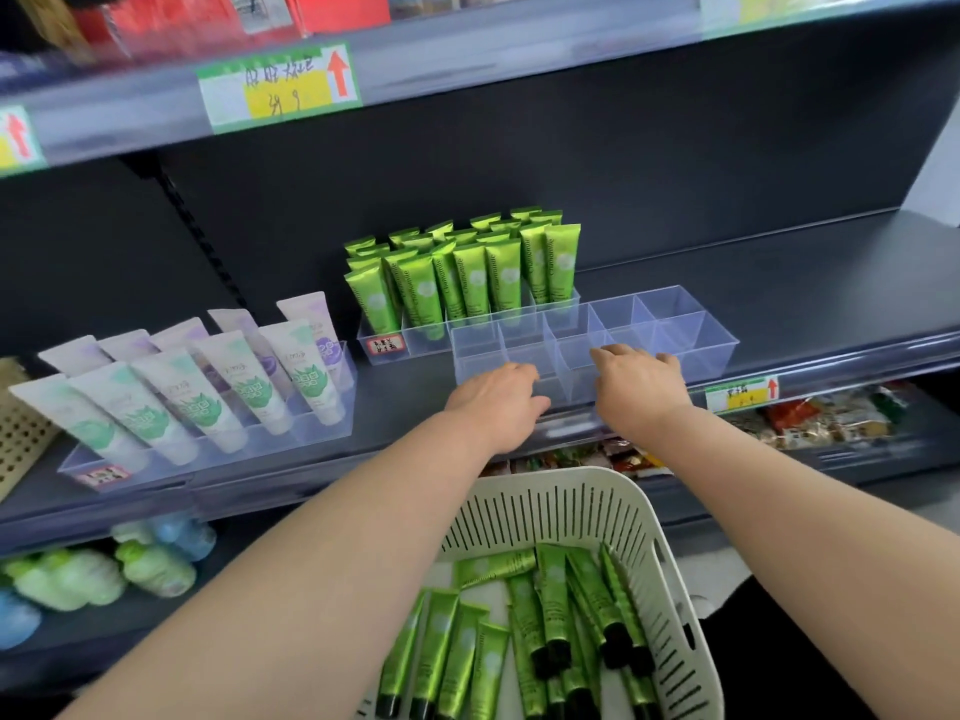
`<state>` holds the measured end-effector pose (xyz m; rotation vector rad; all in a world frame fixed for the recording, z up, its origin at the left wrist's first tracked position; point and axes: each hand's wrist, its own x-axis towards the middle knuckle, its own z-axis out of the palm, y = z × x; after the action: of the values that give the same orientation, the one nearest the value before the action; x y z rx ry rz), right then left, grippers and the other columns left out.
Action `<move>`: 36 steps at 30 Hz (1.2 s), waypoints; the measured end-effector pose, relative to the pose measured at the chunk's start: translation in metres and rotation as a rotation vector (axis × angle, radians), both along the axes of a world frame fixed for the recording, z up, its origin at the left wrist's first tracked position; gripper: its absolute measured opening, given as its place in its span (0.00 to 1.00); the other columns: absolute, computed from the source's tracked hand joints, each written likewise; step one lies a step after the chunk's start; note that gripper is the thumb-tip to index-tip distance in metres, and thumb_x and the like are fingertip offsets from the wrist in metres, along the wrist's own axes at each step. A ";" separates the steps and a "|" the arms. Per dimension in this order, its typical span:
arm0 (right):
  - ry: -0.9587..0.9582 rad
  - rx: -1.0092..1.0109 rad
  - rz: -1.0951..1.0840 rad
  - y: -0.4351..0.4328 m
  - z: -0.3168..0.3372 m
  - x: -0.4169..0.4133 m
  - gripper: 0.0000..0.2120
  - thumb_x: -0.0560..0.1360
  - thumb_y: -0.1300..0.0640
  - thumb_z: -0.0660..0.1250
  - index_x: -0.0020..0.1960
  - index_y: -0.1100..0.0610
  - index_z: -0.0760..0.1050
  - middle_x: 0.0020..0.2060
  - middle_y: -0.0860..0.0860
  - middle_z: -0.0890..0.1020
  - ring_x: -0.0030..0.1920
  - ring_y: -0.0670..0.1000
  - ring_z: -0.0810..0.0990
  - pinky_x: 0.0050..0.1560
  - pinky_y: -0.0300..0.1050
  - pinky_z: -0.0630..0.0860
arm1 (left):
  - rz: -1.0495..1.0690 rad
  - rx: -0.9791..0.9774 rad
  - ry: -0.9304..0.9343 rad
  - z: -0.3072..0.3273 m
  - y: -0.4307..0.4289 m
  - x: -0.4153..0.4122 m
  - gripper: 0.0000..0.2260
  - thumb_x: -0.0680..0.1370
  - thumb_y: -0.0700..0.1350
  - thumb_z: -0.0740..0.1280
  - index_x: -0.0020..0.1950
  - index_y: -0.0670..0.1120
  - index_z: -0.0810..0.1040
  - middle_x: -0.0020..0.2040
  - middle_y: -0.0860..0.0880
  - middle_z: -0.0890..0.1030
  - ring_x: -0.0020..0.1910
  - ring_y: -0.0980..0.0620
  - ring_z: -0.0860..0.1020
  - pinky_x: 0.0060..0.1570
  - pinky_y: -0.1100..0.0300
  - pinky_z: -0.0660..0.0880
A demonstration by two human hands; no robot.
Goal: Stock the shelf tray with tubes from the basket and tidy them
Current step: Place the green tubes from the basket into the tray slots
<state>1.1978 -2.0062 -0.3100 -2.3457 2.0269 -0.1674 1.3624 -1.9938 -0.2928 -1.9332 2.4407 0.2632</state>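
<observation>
The single view came from a wide-angle camera worn on the person's head, looking forward and down. It faced the dark shelf [779, 272] at close range, with the clear tray [696, 345] near mid-frame. Both forearms entered from the bottom edge. The upper shelf edge [519, 49] crossed the top, bowed by the lens. The basket [670, 589] lay almost directly beneath the camera, at bottom centre.

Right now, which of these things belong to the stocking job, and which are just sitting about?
In the job: empty clear tray, basket, green tubes in the basket, left hand and right hand on the tray.
Just there: white tubes, bottles below, snack packets, price tag.
</observation>
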 end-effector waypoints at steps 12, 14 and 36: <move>-0.088 -0.007 0.298 0.015 -0.001 0.086 0.18 0.75 0.66 0.58 0.65 0.60 0.68 0.68 0.56 0.70 0.58 0.58 0.76 0.52 0.47 0.70 | 0.238 -0.023 -0.082 -0.001 0.037 0.100 0.18 0.82 0.53 0.58 0.68 0.46 0.70 0.66 0.48 0.72 0.60 0.45 0.74 0.53 0.51 0.72; -0.049 -0.012 0.333 0.019 -0.001 0.095 0.09 0.75 0.66 0.58 0.54 0.58 0.70 0.55 0.56 0.76 0.47 0.57 0.75 0.45 0.45 0.66 | 0.241 -0.012 -0.087 -0.002 0.040 0.107 0.18 0.82 0.53 0.58 0.68 0.46 0.70 0.66 0.48 0.72 0.60 0.45 0.74 0.54 0.49 0.73; -0.032 0.194 0.221 0.074 -0.098 0.050 0.19 0.75 0.63 0.61 0.62 0.48 0.74 0.59 0.50 0.75 0.60 0.54 0.73 0.53 0.48 0.73 | 0.073 0.011 0.044 -0.088 0.078 0.076 0.12 0.79 0.43 0.60 0.59 0.51 0.78 0.59 0.49 0.80 0.59 0.46 0.75 0.55 0.50 0.75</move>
<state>1.2474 -1.9319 -0.4082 -2.4026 1.6696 -0.0003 1.4381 -1.9158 -0.3805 -2.0357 2.3927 0.3236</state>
